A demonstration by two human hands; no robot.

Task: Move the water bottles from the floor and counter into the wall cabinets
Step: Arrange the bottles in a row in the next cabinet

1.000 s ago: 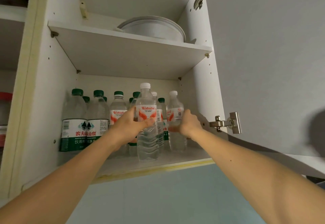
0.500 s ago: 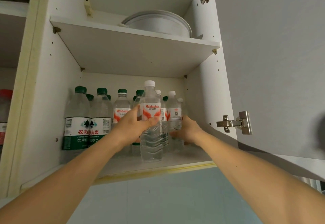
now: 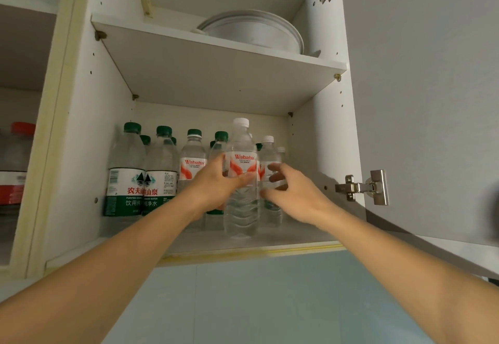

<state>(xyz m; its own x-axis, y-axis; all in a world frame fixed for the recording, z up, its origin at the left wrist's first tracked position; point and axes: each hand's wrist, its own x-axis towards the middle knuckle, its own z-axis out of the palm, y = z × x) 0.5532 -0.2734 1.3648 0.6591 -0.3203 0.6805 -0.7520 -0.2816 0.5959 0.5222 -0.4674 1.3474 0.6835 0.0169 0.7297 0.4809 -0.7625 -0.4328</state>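
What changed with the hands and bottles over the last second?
The right hand let go of the white-capped clear bottle at the right and drew back, fingers now spread. The left hand still grips the tall white-capped front bottle, standing on the cabinet shelf. Green-capped bottles unchanged.

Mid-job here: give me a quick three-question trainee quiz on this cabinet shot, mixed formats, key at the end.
1. True or false: the left hand grips the white-capped front bottle, which stands on the lower shelf.
2. The right hand is: A) gripping a bottle; B) open, fingers spread beside the front bottle; C) on the door hinge.
3. Fill in: the two large bottles at far left have ___ caps.

Key: 1 true; 2 B; 3 green.
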